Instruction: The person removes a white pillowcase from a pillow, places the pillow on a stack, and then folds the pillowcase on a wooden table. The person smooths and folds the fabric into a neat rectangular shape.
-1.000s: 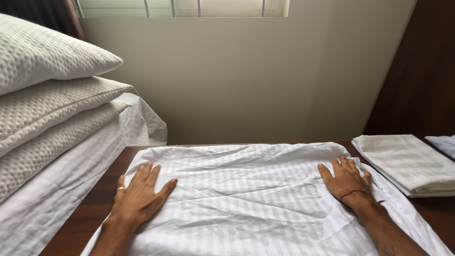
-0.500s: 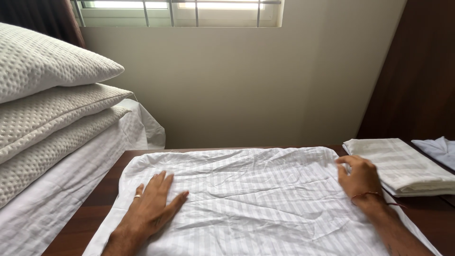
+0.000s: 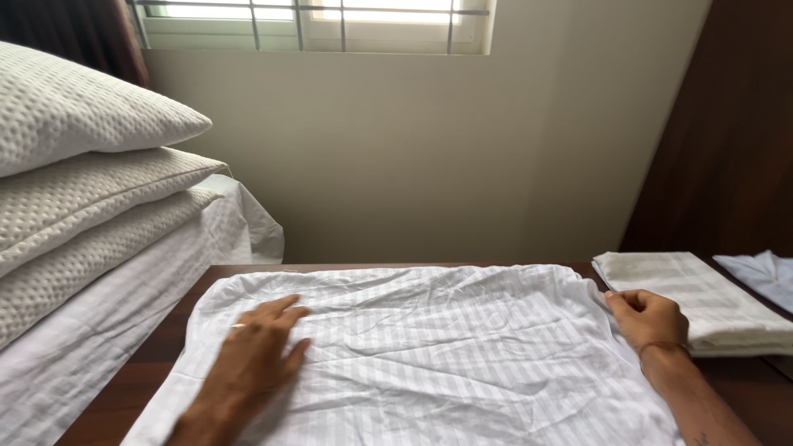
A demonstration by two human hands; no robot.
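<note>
A white striped pillowcase lies spread and wrinkled across the dark wooden surface, filling the lower middle of the frame. The left hand rests palm down on its left part, fingers flat and slightly spread (a thin ring shows on one of them); the hand is a little blurred. The right hand sits at the cloth's right edge, in the lower right of the frame, its fingers curled together and apparently pinching the hem there, though the grip itself is hard to make out. A thin band circles that wrist.

Just right of this hand, a folded pale cloth lies on the same surface, and a bit of bluish fabric shows at the far right edge. On the left side of the frame three textured white pillows are stacked on a bed covered with a striped sheet. A barred window runs along the top, above a plain cream wall.
</note>
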